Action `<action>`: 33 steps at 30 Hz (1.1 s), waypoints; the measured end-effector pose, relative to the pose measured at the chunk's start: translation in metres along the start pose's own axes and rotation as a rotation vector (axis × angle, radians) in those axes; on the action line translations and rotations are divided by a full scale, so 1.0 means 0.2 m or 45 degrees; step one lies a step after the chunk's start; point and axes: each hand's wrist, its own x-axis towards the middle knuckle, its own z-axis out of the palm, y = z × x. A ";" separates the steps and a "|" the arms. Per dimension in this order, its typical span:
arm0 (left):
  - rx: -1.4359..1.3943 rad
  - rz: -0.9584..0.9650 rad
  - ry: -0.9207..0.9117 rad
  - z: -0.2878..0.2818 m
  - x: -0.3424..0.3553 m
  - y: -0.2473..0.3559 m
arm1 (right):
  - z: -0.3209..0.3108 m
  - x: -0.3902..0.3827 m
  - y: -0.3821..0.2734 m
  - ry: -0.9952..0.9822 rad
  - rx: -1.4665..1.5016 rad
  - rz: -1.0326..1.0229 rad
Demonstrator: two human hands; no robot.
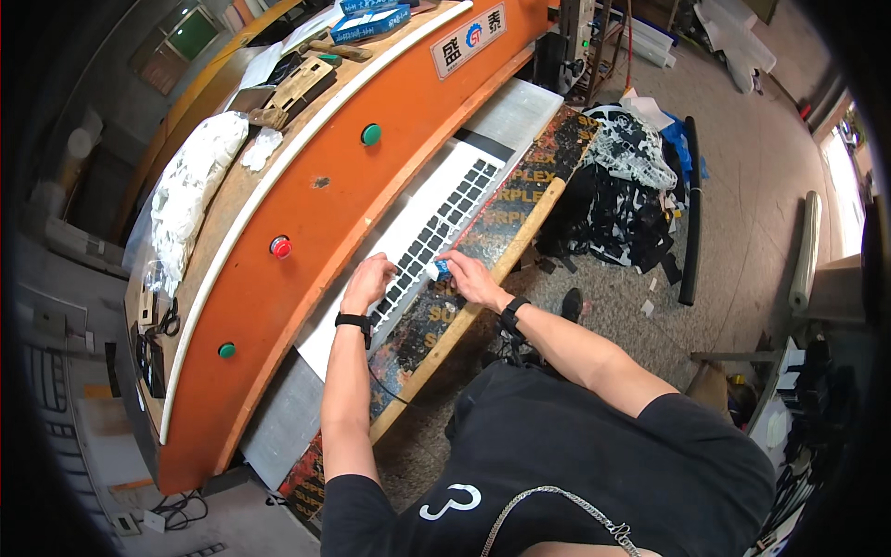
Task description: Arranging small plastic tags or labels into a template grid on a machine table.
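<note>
A white sheet (339,320) lies lengthwise on the metal bed of an orange machine, with rows of black rectangles (432,238) along its near side. Over the sheet, beside these rectangles, my left hand (369,281) has its fingers bent and drawn together, tips down; whatever they pinch is too small to make out. Across the rectangles from it, my right hand (473,281) is closed on a small blue-and-white piece (438,270), held near the sheet's near edge. Each wrist wears a black band.
The orange machine front (320,200) carries green buttons (371,135) and a red button (280,247). A printed board with a wooden edge (455,320) runs along my side. Black and white scraps (622,186) pile on the floor beside a long black roll (691,213).
</note>
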 end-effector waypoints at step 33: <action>0.019 0.029 -0.053 0.00 0.00 0.00 | 0.00 0.02 0.01 0.018 -0.041 -0.058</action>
